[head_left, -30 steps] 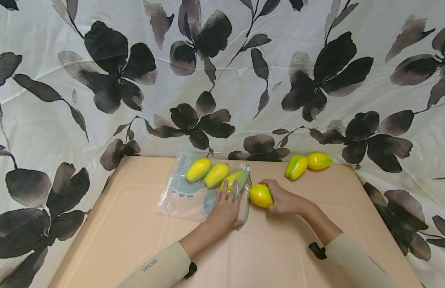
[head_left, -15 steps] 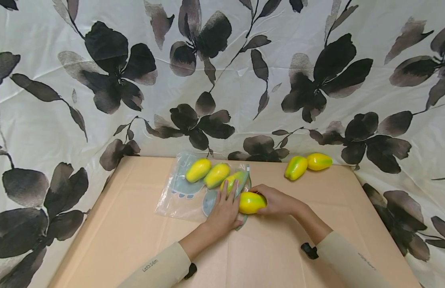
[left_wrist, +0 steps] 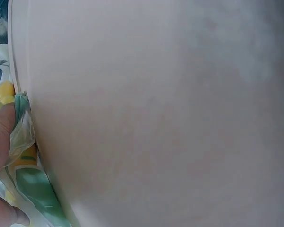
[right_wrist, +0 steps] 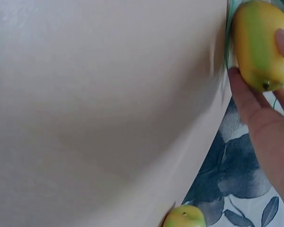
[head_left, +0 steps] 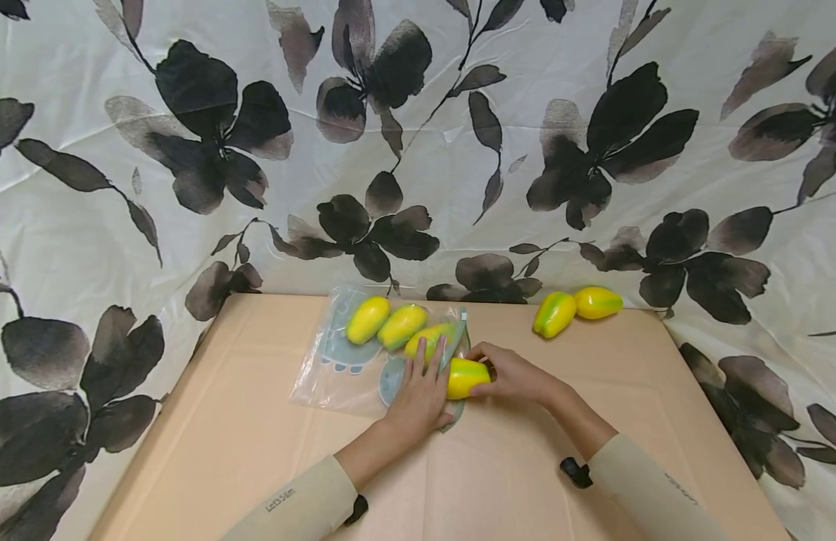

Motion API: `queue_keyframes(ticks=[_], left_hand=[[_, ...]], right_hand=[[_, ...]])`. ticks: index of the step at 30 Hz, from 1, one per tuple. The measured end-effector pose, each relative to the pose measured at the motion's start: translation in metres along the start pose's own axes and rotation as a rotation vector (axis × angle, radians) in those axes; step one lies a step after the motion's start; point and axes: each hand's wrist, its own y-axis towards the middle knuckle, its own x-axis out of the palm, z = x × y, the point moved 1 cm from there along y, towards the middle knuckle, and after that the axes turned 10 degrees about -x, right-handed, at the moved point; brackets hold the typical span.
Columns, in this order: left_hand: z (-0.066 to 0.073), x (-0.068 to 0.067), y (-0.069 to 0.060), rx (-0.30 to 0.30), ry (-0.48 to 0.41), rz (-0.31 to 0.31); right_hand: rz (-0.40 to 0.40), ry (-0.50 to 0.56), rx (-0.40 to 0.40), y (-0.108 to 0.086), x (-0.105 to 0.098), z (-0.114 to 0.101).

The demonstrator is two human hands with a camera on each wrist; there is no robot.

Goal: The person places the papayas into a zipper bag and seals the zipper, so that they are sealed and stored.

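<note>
A clear plastic bag (head_left: 310, 383) with a green zip edge lies flat, holding three yellow-green mangoes (head_left: 367, 320). The left hand (head_left: 418, 402) rests on the bag near its mouth, fingers spread and pointing away; in the left wrist view the thumb side touches the clear film (left_wrist: 22, 137). At the bag's mouth, the right hand (head_left: 516, 373) grips another mango (head_left: 464, 378), its left end against the zip edge beside the left hand. In the right wrist view, fingers and thumb lie around that mango (right_wrist: 260, 47). How far it is inside the bag cannot be told.
Two more mangoes (head_left: 554, 315) lie side by side at the back right of the light brown table (head_left: 526, 481). Behind the table hangs a white cloth (head_left: 458, 188) with dark flowers.
The right hand has moved left with its mango, from beside the bag to its mouth, and the mango has turned lengthwise. The bagged mangoes have shifted slightly left. The left hand has stayed nearly still.
</note>
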Motion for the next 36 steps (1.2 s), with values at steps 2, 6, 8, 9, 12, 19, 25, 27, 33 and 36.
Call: queue_keyframes(ticks=[2,6,8,9,12,19,25,27,33,36], left_hand=[[0.000,0.001,0.000,-0.001,0.009,0.001],[-0.001,0.000,-0.001,0.003,0.020,0.011],[-0.001,-0.001,-0.001,0.005,0.025,0.020],[-0.001,-0.001,-0.001,0.006,0.029,0.027],[-0.001,-0.001,-0.001,0.008,0.043,0.040],[0.000,0.000,-0.001,0.007,0.060,0.041],[0.001,-0.001,-0.001,0.008,0.103,0.068],[0.002,0.000,-0.001,0.007,0.118,0.074],[0.003,0.000,-0.001,0.004,0.136,0.070],[0.003,0.000,-0.002,0.000,0.146,0.068]], right_hand=[[-0.009,0.005,-0.027,-0.002,-0.001,-0.001],[-0.034,0.001,-0.075,-0.004,-0.004,0.000],[-0.036,0.001,-0.074,-0.003,-0.004,0.001],[-0.034,-0.004,-0.074,-0.003,-0.004,0.001],[-0.018,-0.006,-0.061,0.000,-0.001,0.001],[0.080,-0.003,0.016,0.009,0.007,0.000],[0.128,-0.004,0.029,0.016,0.013,-0.001],[0.129,-0.003,0.026,0.017,0.015,0.000],[0.113,0.004,0.022,0.014,0.017,0.000],[0.100,0.010,-0.002,0.013,0.018,0.001]])
